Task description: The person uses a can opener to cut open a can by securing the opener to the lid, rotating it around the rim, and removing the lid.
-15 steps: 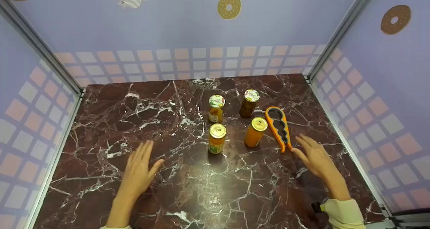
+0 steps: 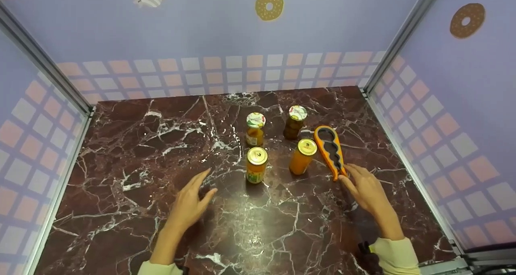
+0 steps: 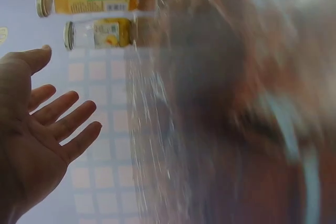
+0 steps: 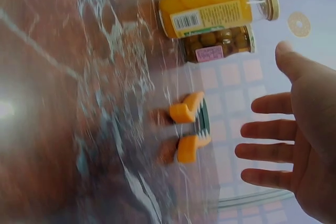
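An orange-and-grey jar opener [image 2: 331, 148] lies on the table, its handle ends toward me. My right hand [image 2: 366, 189] hovers by those ends; in the right wrist view its fingers [image 4: 268, 151] are spread and hold nothing. To the left of the opener stand a tall orange jar [image 2: 300, 162] and, behind it, a dark jar [image 2: 294, 126] of round brown pieces. Further left, a gold-lidded jar [image 2: 255, 172] stands in front of a smaller yellow jar [image 2: 254, 136]. My left hand [image 2: 189, 204], thumb apart and fingers loosely extended, is over the table left of the jars, holding nothing.
The dark red marbled table [image 2: 133, 210] is bounded by a patterned back wall [image 2: 225, 33] and side walls, with metal rails [image 2: 403, 150] along the side edges. Light glares off the tabletop in front of the jars.
My left hand has moved right, toward the jars. My right hand has come closer to the handle ends of the jar opener. The head view has shifted slightly; jars and opener stay in place.
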### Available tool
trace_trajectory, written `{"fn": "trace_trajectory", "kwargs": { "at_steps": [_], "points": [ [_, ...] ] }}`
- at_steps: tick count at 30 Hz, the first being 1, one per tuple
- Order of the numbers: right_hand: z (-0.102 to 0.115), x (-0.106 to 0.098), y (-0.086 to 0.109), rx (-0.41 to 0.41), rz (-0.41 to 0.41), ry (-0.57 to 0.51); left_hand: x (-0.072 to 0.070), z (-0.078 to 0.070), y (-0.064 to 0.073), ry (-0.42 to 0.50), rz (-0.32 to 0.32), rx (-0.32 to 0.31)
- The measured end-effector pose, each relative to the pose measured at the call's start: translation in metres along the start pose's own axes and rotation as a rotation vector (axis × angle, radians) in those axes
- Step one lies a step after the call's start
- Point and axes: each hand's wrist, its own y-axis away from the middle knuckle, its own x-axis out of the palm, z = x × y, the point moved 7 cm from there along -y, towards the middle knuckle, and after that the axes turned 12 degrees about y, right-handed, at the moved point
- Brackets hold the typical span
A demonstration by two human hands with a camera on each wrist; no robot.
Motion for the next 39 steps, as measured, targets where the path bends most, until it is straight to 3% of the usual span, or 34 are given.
{"fn": "trace_trajectory", "kwargs": {
  "at_steps": [4,9,18,23,30,39],
  "points": [
    [0.004,0.002,-0.003,0.042,-0.072,0.021,0.013,-0.006,-0.01,0.103,-0.021,-0.006],
    [0.006,0.008,-0.008,0.116,-0.15,0.047,0.036,-0.009,-0.022,0.219,0.002,-0.028],
    [0.011,0.017,-0.017,0.227,-0.259,0.057,0.068,-0.013,-0.04,0.301,0.029,-0.074],
    [0.011,0.021,-0.018,0.278,-0.272,0.089,0.088,-0.015,-0.052,0.315,0.022,-0.111],
    [0.007,0.027,-0.024,0.296,-0.247,0.12,0.114,-0.019,-0.066,0.371,-0.063,-0.104],
    [-0.002,0.04,-0.031,0.356,-0.224,0.137,0.123,-0.017,-0.068,0.433,-0.094,-0.159]
  ]
}}
